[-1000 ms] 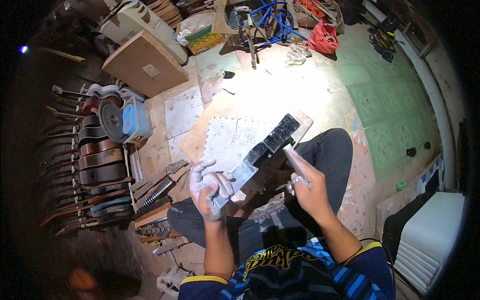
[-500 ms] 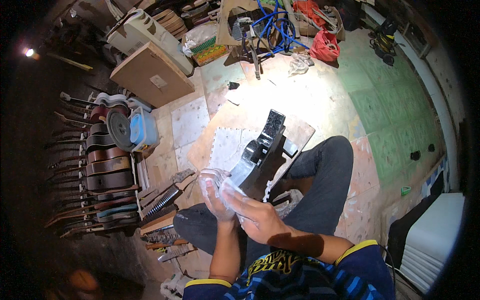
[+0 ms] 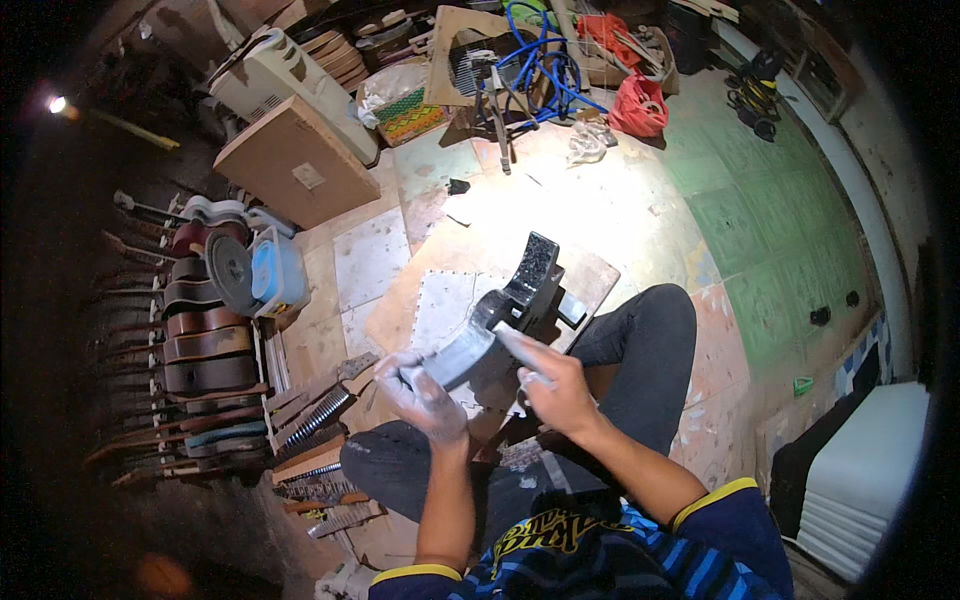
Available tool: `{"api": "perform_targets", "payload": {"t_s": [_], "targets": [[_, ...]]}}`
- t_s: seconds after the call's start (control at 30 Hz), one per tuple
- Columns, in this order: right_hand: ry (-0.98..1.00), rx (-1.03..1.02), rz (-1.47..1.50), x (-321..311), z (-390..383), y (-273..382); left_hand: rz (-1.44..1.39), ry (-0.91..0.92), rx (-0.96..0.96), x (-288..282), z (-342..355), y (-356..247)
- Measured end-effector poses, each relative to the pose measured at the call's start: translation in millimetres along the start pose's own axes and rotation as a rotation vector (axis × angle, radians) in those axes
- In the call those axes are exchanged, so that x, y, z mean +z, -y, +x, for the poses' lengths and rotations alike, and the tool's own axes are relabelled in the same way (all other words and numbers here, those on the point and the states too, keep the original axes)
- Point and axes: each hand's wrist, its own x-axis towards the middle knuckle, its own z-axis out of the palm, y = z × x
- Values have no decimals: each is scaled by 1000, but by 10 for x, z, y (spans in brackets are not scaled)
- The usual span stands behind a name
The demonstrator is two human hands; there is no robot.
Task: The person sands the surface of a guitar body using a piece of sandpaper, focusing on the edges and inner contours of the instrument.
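Fingers of the left hand (image 3: 436, 406) curl around the near end of a dark guitar body (image 3: 466, 352) slanting lengthwise forward-right, while the right hand (image 3: 560, 390), beside its waist, pinches a pale block (image 3: 512, 338).

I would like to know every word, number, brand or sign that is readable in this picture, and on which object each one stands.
Shirt: bold yellow lettering on the front, partly creased; I do not copy its wording.
Brown board: a pale label; any print is too small to read.
Black curved piece: no lettering that I can make out.
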Motion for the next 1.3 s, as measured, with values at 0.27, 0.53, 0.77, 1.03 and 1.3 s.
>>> {"api": "perform_targets", "payload": {"t_s": [0.27,0.53,0.77,1.03,1.3], "targets": [[-223,430,220,-81,-449,-754,-52,-267,-204,253,331,264],[-213,537,135,42,-708,-1410,50,-113,-489,337,-29,734],[-109,486,53,45,-687,-1474,-276,-99,-221,75,279,862],[-94,-55,-119,347,-223,-480,-594,3,-390,-109,525,518],[145,-222,-32,808,62,320,-344,76,-426,-242,202,254]]}}
